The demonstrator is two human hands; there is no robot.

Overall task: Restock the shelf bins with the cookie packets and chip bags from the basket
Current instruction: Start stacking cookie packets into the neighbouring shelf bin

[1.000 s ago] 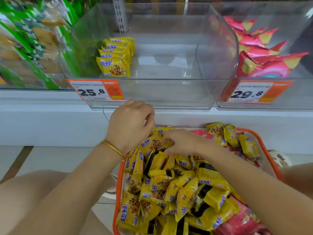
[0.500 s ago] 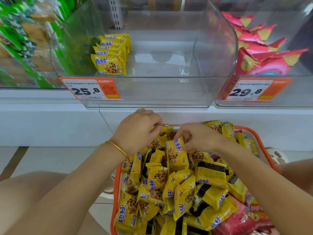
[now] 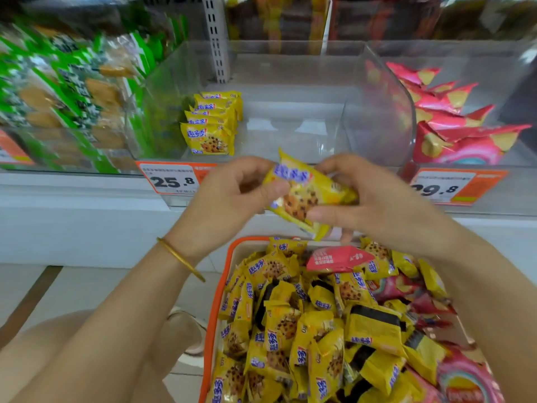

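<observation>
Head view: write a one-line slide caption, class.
Left hand and right hand hold a yellow cookie packet above the orange basket, facing the clear bin.

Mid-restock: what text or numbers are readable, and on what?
"25.8": orange-and-white price tag on the middle clear plastic bin.
"29.8", first digit half hidden: second price tag on the right clear bin.
"趣多多": blue print, yellow cookie packets in that middle bin.
Unreadable: tags' small print; white print on the red bag in the orange basket; blurred lifted yellow cookie packet.

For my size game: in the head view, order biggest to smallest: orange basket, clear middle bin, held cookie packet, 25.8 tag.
Clear middle bin and orange basket: alike, basket cut off.
Held cookie packet, nearer camera.
25.8 tag.
</observation>
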